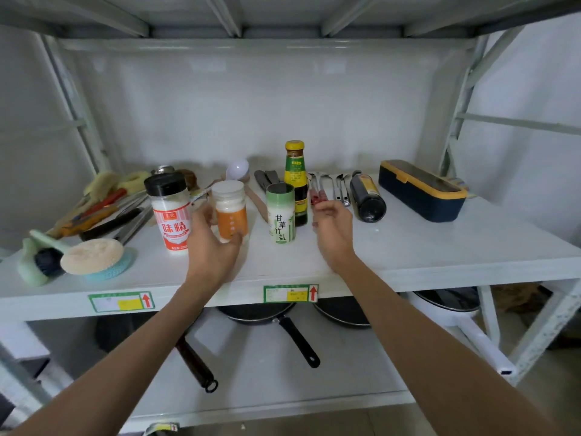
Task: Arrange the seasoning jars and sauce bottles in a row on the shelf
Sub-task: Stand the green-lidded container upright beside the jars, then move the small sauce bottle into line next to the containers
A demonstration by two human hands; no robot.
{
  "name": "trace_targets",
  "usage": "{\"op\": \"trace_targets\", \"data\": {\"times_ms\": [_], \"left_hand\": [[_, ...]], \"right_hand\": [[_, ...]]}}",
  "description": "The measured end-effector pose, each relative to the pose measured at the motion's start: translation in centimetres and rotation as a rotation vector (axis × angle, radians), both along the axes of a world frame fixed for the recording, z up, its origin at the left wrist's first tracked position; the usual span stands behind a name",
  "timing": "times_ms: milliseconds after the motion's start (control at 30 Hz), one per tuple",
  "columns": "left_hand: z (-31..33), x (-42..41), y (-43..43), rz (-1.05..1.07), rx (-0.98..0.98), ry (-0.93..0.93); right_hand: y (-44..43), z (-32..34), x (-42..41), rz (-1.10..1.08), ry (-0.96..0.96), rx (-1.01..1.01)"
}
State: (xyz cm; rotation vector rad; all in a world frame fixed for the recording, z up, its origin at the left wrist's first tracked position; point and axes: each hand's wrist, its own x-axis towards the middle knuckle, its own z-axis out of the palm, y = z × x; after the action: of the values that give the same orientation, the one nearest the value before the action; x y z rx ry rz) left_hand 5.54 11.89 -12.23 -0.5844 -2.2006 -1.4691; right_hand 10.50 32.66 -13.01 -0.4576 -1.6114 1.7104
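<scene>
Brushes and sponges point(94, 256) crowd the left end of the white shelf point(408, 247), with a heap of knives and utensils point(103, 212) behind them. Next comes the black-capped jar with the red and white label point(171, 212), standing upright toward the front edge. Just to its right the left hand point(213, 243) wraps loosely around the orange-labelled jar with the white cap point(231, 212), thumb on the near side and fingers curled at its left; the jar stands upright on the shelf. A small gap separates it from the green and white salt jar point(280, 214), also upright, and directly behind that one rises the tall sauce bottle with the yellow cap point(295, 180). The right hand point(333, 228) hovers just right of these two, fingers loosely curled and holding nothing. Spoons point(338, 187) lie behind it. Farther right a dark bottle point(367, 196) lies on its side, and a navy box with a yellow rim point(421, 190) sits near the shelf's right back corner.
</scene>
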Motion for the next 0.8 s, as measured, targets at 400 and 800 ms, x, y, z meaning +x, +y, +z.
{"op": "trace_targets", "data": {"times_ms": [400, 800], "left_hand": [[14.9, 1.5, 8.2, -0.17, -0.327, 0.214], [14.8, -3.2, 14.3, -0.07, -0.509, -0.105]], "right_hand": [[0.4, -0.4, -1.3, 0.041, -0.313, 0.317], [0.5, -0.4, -0.9, 0.016, -0.284, 0.22]]}}
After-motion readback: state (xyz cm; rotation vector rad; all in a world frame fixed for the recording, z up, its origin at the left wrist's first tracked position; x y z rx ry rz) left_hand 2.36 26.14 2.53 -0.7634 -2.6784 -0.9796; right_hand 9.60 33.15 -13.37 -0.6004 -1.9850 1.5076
